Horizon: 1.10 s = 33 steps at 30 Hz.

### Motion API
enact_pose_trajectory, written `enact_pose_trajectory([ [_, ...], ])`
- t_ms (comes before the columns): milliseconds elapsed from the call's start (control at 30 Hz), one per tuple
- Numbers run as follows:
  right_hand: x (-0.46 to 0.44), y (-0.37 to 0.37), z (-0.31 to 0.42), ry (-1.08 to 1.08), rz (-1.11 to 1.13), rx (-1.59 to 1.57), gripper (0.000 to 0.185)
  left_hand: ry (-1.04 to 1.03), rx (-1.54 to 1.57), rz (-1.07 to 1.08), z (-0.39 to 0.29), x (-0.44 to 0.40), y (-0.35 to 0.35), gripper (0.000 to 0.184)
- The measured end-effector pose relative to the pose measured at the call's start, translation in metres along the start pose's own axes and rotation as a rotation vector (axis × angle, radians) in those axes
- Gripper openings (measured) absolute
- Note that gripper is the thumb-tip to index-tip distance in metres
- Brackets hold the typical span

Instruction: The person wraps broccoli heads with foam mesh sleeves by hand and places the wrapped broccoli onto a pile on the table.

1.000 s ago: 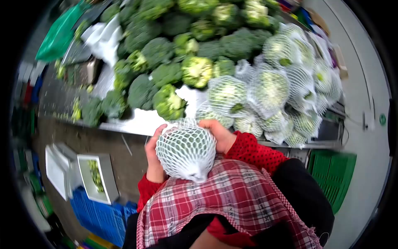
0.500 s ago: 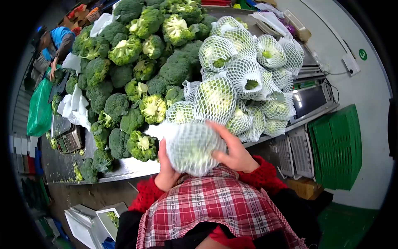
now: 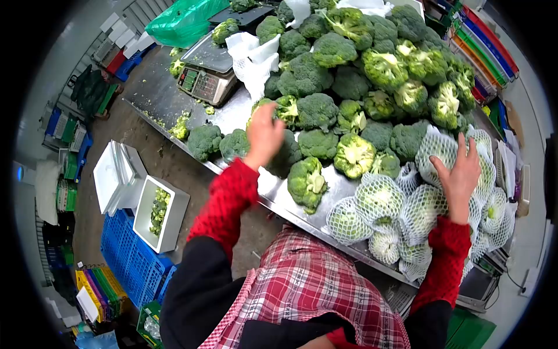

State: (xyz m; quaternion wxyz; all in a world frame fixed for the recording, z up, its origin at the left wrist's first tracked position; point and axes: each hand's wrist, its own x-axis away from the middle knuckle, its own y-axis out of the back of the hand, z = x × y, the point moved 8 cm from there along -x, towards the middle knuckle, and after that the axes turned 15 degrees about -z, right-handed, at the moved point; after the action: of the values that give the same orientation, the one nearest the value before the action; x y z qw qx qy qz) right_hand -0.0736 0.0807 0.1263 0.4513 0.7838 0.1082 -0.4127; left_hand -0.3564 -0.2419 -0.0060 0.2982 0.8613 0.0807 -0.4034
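Observation:
My left hand is over the left side of the broccoli pile, its fingers stretched forward and slightly blurred. A dark green broccoli head lies beside it, partly hidden by the hand; whether they touch I cannot tell. My right hand is spread, fingers apart, above the broccoli heads in white foam nets on the right. Bare broccoli heads fill the middle of the metal table. One head with its cut stem showing sits near the front edge.
A weighing scale stands on the table at left, near white foam nets and a green plastic bag. On the floor are a white foam box with broccoli pieces and a blue crate.
The netted broccoli has left my hands. My hands have moved apart, the left to the bare heads and the right over the netted ones. The view has swung left.

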Motion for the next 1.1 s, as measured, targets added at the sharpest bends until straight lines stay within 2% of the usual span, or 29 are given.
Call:
enact_pose_trajectory([
  [67,-0.016,0.02,0.046,-0.02,-0.082,-0.33,0.067,-0.297,-0.34,0.093,0.048,-0.043,-0.02,0.055],
  [100,-0.015,0.021,0.072,-0.032,-0.085,-0.496,0.064,-0.341,-0.447,0.19,0.077,-0.052,-0.039,0.06],
  [167,-0.009,0.012,0.127,0.004,0.039,-0.646,0.061,-0.531,-0.469,0.254,0.1,-0.067,-0.059,0.049],
  [233,0.001,0.002,0.174,0.032,0.156,-0.768,0.054,-0.543,-0.355,0.455,0.118,-0.067,-0.076,0.034],
  [267,0.004,-0.001,0.19,0.015,0.183,-0.853,0.05,-0.642,-0.35,0.393,0.116,-0.069,-0.076,0.024],
  [300,0.006,-0.005,0.205,-0.003,0.207,-0.941,0.046,-0.698,-0.28,0.242,0.096,-0.077,-0.059,0.021],
  [367,-0.002,-0.007,0.229,-0.004,0.188,-0.987,0.046,-0.401,-0.004,0.322,0.066,-0.091,-0.03,0.018],
  [433,-0.025,0.016,0.246,-0.051,-0.002,-1.186,0.047,-0.159,0.266,0.53,0.024,-0.088,-0.001,0.019],
  [467,-0.035,0.022,0.255,-0.093,-0.004,-1.301,0.048,0.118,0.464,0.673,0.004,-0.074,0.011,0.021],
  [500,-0.043,0.027,0.26,-0.139,0.005,-1.416,0.048,0.523,0.873,0.773,-0.027,-0.056,0.026,0.022],
  [533,-0.044,0.029,0.265,-0.134,0.084,-1.495,0.043,0.583,1.045,0.702,-0.05,-0.048,0.039,0.027],
  [567,-0.041,0.029,0.266,-0.161,0.141,-1.49,0.033,0.551,1.054,0.719,-0.067,-0.045,0.055,0.029],
  [633,-0.029,0.025,0.258,-0.418,0.347,-1.695,0.024,0.76,1.104,0.578,-0.069,-0.022,0.062,0.029],
  [667,-0.024,0.02,0.252,-0.461,0.315,-1.72,0.015,0.837,1.161,0.565,-0.074,-0.011,0.064,0.029],
  [700,-0.016,0.017,0.251,-0.445,0.327,-1.72,0.015,0.878,1.116,0.555,-0.071,0.002,0.067,0.026],
  [767,-0.013,0.036,0.234,-0.213,-0.121,-1.517,0.01,1.0,0.968,0.675,-0.053,0.051,0.059,0.02],
  [800,0.004,0.023,0.234,-0.51,0.06,-1.632,0.006,1.032,0.958,0.677,-0.057,0.074,0.06,0.017],
  [833,0.026,0.009,0.237,-0.797,0.349,-1.732,0.008,1.073,0.944,0.682,-0.066,0.101,0.06,0.014],
  [867,0.035,0.004,0.242,-0.838,0.399,-1.768,0.01,0.904,1.038,0.476,-0.072,0.107,0.064,0.017],
  [900,0.047,-0.001,0.248,-0.879,0.451,-1.802,0.014,1.02,1.045,0.337,-0.078,0.102,0.072,0.013],
  [967,0.07,-0.012,0.262,-0.577,0.755,-1.703,0.018,1.184,1.399,0.07,-0.061,0.101,0.08,0.015],
  [1000,0.101,-0.027,0.27,-0.505,1.007,-1.676,0.026,1.194,1.443,0.001,-0.056,0.099,0.088,0.017],
  [1033,0.12,-0.014,0.278,-0.434,1.405,-1.765,0.034,1.304,1.444,-0.052,-0.053,0.106,0.09,0.019],
  [1100,0.124,0.014,0.281,-0.117,1.699,-1.924,0.034,1.526,1.494,0.068,-0.054,0.141,0.08,0.022],
])
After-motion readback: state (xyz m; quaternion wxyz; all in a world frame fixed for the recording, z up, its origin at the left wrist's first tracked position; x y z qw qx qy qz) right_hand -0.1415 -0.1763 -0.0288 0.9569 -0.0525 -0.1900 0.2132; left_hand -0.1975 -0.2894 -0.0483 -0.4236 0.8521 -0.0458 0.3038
